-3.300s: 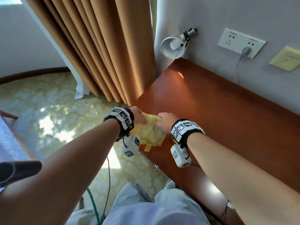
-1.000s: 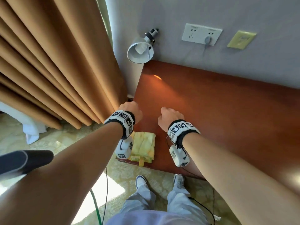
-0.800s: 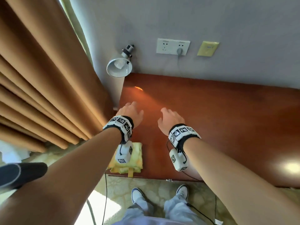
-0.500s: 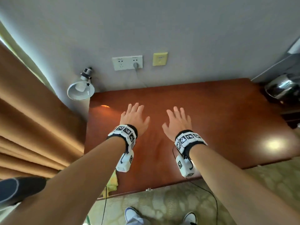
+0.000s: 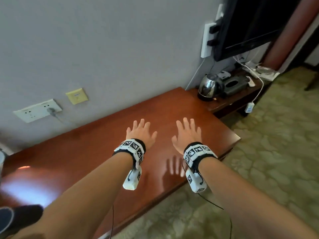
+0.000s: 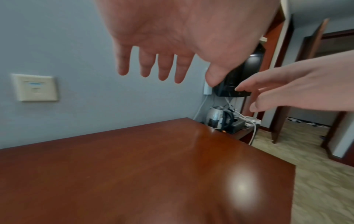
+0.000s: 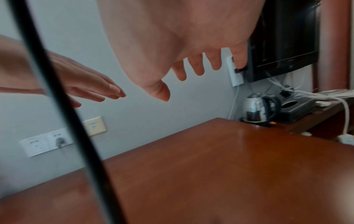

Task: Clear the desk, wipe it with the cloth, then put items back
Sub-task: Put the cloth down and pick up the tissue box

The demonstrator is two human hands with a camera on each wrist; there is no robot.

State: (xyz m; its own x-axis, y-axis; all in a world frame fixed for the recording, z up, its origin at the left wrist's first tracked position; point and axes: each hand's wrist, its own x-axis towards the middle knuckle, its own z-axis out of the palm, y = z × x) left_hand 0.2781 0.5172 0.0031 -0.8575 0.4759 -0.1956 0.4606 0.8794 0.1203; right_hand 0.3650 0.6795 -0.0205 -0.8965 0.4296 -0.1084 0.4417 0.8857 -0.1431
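Note:
The red-brown wooden desk (image 5: 89, 152) runs along the grey wall, its glossy top bare. My left hand (image 5: 140, 133) hovers above the desk's right half, fingers spread and straight, holding nothing. Beside it my right hand (image 5: 187, 133) is spread the same way, also holding nothing. From the left wrist view the left hand (image 6: 162, 50) hangs palm down over the desk (image 6: 134, 174). From the right wrist view the right hand (image 7: 182, 45) floats above the desk (image 7: 210, 174). The yellow cloth is out of sight.
A steel kettle (image 5: 208, 87) and a dark tissue box (image 5: 233, 85) stand on a lower side table (image 5: 229, 102) right of the desk. A black TV (image 5: 245, 26) hangs above. Wall sockets (image 5: 37, 110) sit behind the desk. Patterned carpet (image 5: 276, 135) lies to the right.
Both hands let go of the yellow cloth at the desk's left front corner, opened flat and moved right along the desk. The view swung right, bringing the kettle and TV in.

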